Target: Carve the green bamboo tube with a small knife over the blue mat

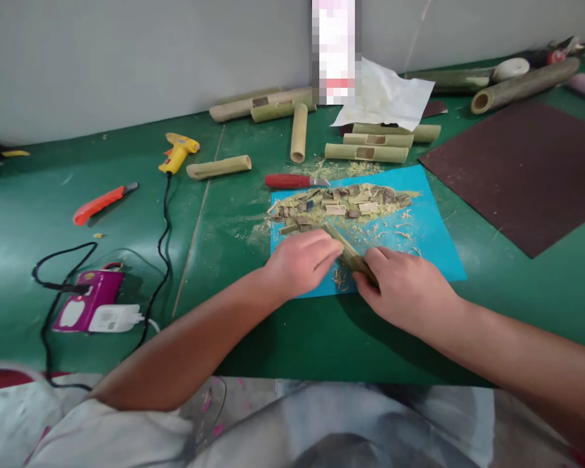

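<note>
Both my hands rest on a blue cutting mat [433, 240] on the green table. My left hand [299, 262] is closed around the near part of a thin green bamboo piece [344, 247] that lies slantwise on the mat. The fingers of my right hand [404, 286] are wrapped round the lower end of the same piece. Just beyond my hands lies a heap of bamboo chips and shavings [344, 203]. A red-handled knife [292, 181] lies at the mat's far left edge.
Several bamboo tubes [365, 152] lie at the back by crumpled white paper [387, 94]. A yellow glue gun [178, 153], an orange utility knife [100, 203] and a purple power strip [88, 307] with cables sit to the left. A dark brown sheet [526, 169] lies right.
</note>
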`<state>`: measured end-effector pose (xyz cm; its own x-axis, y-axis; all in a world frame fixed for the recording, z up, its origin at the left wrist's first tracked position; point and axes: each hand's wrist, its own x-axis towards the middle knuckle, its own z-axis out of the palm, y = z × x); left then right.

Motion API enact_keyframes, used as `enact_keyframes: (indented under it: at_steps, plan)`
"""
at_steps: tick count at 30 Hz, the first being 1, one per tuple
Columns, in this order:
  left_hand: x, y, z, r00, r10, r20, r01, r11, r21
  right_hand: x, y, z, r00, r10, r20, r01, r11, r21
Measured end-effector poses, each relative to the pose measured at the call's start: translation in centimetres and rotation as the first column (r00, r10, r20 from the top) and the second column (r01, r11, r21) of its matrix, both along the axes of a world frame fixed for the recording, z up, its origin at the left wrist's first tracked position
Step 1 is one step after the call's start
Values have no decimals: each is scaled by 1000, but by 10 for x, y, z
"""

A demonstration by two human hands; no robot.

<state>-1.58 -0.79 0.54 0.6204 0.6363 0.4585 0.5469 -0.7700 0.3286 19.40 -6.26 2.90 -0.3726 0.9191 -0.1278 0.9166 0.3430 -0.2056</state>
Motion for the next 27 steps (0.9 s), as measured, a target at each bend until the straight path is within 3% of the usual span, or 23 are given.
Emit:
enact_keyframes:
  at_steps: [4,8,12,16,23,27]
  plan:
    - [1,0,0,998,56,23,-56,998,-8,-1,0,2,1000,5,16,-5,1000,23]
    - [0,0,-1,1000,-10,24,11,1000,-20,-1,-1,3,999,19,36,-20,999,40]
    - [0,0,-1,997,60,58,-59,998,-12,0,-1,2,999,14,42,-17,998,60]
    - [1,0,-3,999,-35,37,35,999,-12,-1,-2,0,998,28,54,-33,995,94]
    - [-2,5,-6,995,19,94,-21,1000,17,2,-1,1,995,50,87,-67,978,198]
    - [-4,8,-6,994,47,96,-47,999,5,5,0,2,993,73,89,-88,980,180]
